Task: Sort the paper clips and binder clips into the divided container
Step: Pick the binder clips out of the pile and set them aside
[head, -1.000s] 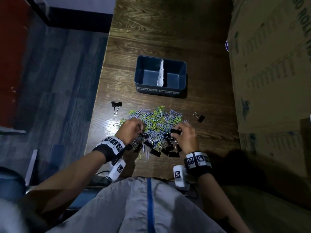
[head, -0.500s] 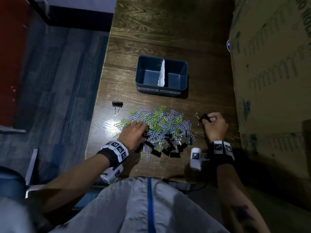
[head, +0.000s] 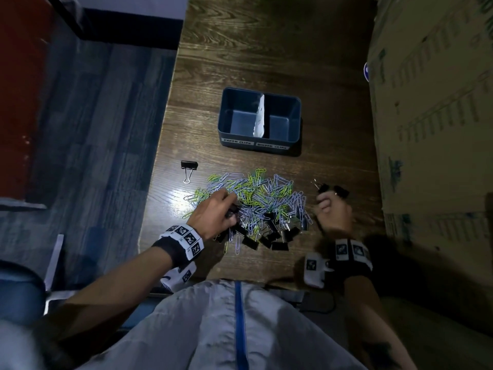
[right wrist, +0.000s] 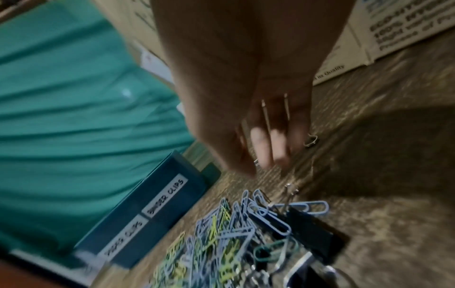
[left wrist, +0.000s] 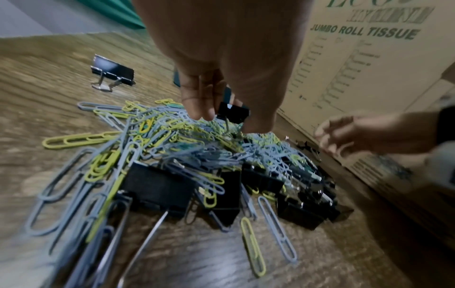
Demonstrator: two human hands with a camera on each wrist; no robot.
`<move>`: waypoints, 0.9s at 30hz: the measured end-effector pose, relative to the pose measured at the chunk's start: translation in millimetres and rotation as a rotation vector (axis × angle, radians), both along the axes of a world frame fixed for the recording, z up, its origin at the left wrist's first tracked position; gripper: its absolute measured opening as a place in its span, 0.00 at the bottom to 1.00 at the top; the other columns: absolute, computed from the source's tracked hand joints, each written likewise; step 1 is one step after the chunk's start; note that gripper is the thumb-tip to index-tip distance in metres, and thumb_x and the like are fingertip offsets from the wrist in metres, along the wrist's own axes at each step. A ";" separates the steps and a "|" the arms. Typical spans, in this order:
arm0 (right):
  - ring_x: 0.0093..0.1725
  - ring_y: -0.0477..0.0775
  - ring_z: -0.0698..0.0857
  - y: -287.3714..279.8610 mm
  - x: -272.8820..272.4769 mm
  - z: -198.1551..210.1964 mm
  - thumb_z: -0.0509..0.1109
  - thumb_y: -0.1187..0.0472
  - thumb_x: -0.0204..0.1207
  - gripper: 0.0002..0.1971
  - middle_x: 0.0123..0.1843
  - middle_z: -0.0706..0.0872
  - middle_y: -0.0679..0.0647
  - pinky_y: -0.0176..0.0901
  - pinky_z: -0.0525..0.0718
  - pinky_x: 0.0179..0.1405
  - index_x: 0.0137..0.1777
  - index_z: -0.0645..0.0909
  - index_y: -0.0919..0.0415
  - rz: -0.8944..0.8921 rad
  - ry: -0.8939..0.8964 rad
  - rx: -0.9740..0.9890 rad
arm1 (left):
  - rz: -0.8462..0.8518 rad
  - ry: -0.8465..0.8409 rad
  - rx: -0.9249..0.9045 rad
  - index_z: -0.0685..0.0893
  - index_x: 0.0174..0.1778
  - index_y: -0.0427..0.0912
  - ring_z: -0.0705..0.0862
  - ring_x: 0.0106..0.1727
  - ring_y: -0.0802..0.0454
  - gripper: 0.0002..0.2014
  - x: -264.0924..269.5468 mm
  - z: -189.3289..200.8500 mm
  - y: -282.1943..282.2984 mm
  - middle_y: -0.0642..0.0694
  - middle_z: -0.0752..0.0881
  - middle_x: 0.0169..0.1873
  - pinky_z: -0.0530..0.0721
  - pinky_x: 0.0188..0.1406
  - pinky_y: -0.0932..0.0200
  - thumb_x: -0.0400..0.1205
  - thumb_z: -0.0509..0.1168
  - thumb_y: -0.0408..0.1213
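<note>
A blue divided container (head: 294, 113) stands at the table's middle, with a white paper divider and front labels "PAPER CLIPS" on the left and "BINDER CLIPS" on the right. Both halves look empty. In front of it lies a pile of grey and yellow paper clips (head: 256, 196), with several black binder clips (head: 274, 237) along its near edge. At the pile's left side, my left hand (head: 232, 209) pinches one black binder clip (left wrist: 232, 113). To the right of the pile, my right hand (head: 326, 198) curls round black binder clips (head: 333, 189), whose wire handles (right wrist: 265, 115) cross its fingers.
A lone binder clip (head: 189, 166) lies left of the pile near the table's left edge. Tall cardboard boxes (head: 432, 129) wall the table's right side, close to my right hand. Bare wooden table (head: 240, 49) stretches beyond the container.
My right hand left the pile with a binder clip, moved right to the stray clip near the boxes and closed on it. My left hand stayed at the pile's left side.
</note>
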State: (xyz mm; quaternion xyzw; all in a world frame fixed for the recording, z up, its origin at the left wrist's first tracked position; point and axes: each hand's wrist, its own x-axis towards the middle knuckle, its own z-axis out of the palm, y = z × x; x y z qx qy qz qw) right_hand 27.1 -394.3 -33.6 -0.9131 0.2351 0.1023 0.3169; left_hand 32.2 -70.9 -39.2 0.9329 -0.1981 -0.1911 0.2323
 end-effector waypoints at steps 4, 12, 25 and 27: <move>0.52 0.51 0.79 13.0 -27.9 -21.4 0.80 0.76 0.64 0.31 0.59 0.74 0.49 0.34 0.80 0.40 0.61 0.78 0.46 0.369 0.295 0.031 | 0.091 0.051 -0.071 0.73 0.61 0.45 0.81 0.39 0.49 0.19 7.1 12.2 6.6 0.45 0.78 0.54 0.84 0.35 0.55 0.77 0.67 0.45; 0.48 0.57 0.83 25.3 -41.7 -35.4 0.81 0.72 0.63 0.16 0.52 0.75 0.48 0.44 0.83 0.40 0.40 0.81 0.51 0.374 0.038 -0.122 | 0.359 0.143 -0.318 0.86 0.59 0.44 0.84 0.41 0.60 0.16 21.5 26.6 24.9 0.49 0.83 0.51 0.83 0.36 0.72 0.75 0.73 0.33; 0.29 0.44 0.76 20.6 -20.3 15.2 0.79 0.77 0.58 0.20 0.46 0.79 0.54 0.31 0.76 0.28 0.42 0.83 0.53 0.252 -0.058 0.274 | 0.678 0.192 -0.055 0.88 0.55 0.49 0.86 0.45 0.44 0.16 77.2 13.5 75.2 0.44 0.88 0.44 0.81 0.46 0.57 0.72 0.74 0.47; 0.26 0.39 0.75 20.2 -10.3 23.7 0.77 0.81 0.61 0.18 0.46 0.78 0.55 0.28 0.75 0.27 0.42 0.85 0.58 0.167 -0.043 0.396 | 0.742 0.275 -0.154 0.88 0.51 0.51 0.87 0.41 0.45 0.16 80.0 13.6 74.1 0.46 0.89 0.41 0.84 0.43 0.56 0.70 0.71 0.52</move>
